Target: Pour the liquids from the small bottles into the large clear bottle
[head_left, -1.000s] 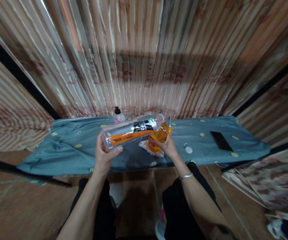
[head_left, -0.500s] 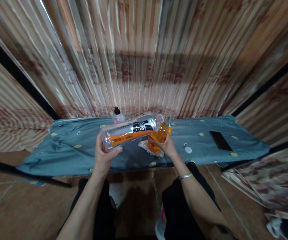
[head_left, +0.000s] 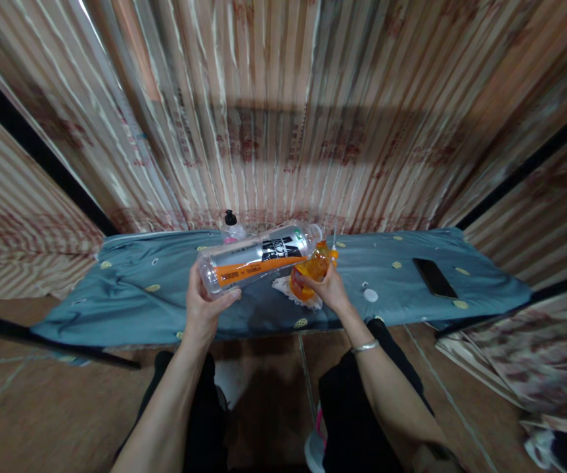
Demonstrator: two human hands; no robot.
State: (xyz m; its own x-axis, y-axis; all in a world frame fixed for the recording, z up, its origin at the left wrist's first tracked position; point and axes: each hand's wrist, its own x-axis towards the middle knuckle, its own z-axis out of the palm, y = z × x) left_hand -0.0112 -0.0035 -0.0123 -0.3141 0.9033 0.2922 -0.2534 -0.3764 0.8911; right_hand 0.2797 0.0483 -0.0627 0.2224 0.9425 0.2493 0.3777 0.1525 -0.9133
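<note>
My left hand (head_left: 204,302) is closed round the base end of a large clear plastic bottle (head_left: 258,256) with a silver and orange label. The bottle lies tilted almost level, its uncapped-looking neck pointing right above a smaller bottle. That smaller orange bottle (head_left: 315,266) stands upright in the grip of my right hand (head_left: 330,288), a crumpled white tissue (head_left: 283,285) under it. Whether liquid runs between the two necks is too small to tell. An orange pump top (head_left: 333,255) with a thin clear tube is just beyond my right fingers.
A blue-green cloth (head_left: 130,289) covers the low surface. On it are a white cap (head_left: 370,295), a black phone (head_left: 434,278) and a black-topped bottle (head_left: 232,226) behind the large one. Black poles (head_left: 41,144) flank both sides; a striped curtain (head_left: 273,131) hangs behind.
</note>
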